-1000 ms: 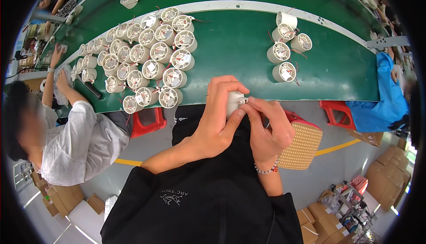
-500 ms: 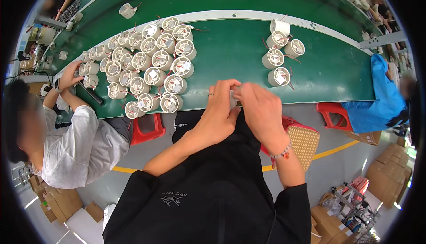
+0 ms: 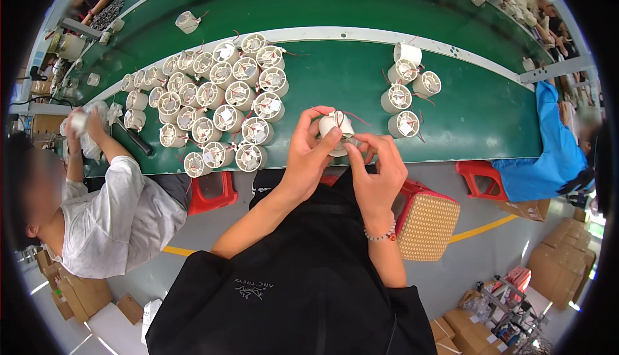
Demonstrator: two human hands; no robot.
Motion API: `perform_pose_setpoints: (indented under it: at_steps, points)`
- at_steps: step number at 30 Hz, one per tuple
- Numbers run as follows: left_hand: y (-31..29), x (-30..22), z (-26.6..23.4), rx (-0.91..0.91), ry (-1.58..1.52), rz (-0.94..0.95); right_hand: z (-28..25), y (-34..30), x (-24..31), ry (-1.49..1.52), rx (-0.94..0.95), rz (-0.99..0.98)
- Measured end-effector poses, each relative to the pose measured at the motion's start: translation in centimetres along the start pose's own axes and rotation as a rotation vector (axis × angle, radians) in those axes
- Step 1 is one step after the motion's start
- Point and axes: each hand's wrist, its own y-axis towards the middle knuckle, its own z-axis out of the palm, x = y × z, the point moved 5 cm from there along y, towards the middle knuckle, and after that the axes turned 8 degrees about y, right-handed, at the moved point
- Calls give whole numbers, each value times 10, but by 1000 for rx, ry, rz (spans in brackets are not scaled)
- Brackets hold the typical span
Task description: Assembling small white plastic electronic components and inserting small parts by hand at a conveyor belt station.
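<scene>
A white, round plastic housing with thin red and dark wires is held over the table's near edge. My left hand wraps round its left side, with the thumb across the front. My right hand is closed in a pinch at the housing's lower right; the small thing between those fingertips is too hidden to name. Left of my hands stands a large cluster of similar white housings with red wires. A smaller group of housings stands to the right.
The green table has a pale rail along its far side, with another green surface beyond. At left, a person in a grey shirt works beside a black-handled tool. Red stools and a woven-topped seat stand below the edge.
My hands have turned, bringing the housing into view between them. The right hand has moved lower, to the housing's side. The person at left has drawn back from the cluster and lifted a white housing.
</scene>
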Motion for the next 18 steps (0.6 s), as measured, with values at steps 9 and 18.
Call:
perform_pose_setpoints:
  at_steps: [9, 18]
  points:
    - [-3, -5, 6, -32, 5, 207, 8, -9, 7, 30, -53, -96]
    - [-7, -13, 11, -72, -128, 125, 8, -12, 1, 242, 16, 176]
